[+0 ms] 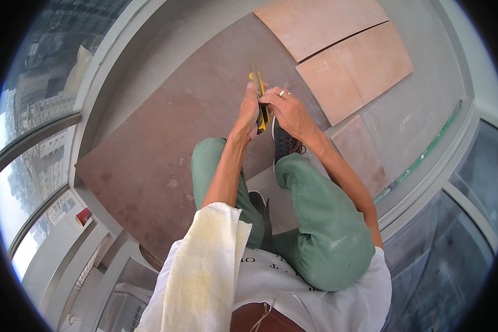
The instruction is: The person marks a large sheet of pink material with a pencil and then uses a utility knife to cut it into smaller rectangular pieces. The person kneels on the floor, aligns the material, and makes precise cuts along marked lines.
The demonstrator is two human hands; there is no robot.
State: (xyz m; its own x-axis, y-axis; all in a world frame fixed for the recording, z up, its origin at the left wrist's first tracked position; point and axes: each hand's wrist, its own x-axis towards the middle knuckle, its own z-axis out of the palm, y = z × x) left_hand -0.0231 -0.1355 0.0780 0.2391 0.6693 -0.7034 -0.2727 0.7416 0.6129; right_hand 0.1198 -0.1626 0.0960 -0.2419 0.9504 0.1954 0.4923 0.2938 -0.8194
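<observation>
My left hand (248, 110) is closed around a yellow and black utility knife (263, 119), held upright above a large brown board (149, 155). A thin, blurred piece, perhaps the blade, sticks up from the knife's top. My right hand (288, 110), with a ring on one finger, has its fingertips closed on the upper part of the knife. Just below my hands are my dark shoe (285, 141) and my bent legs in green trousers (323, 227). A pale cloth (205, 260) lies over my left upper arm or shoulder.
Two pale pink-orange panels (321, 22) (354, 77) lie at the top right of the brown board. A smaller pinkish square (357, 149) and a long green strip (426, 149) lie on the grey floor at right. Framed windows (33, 133) and a ledge curve around me.
</observation>
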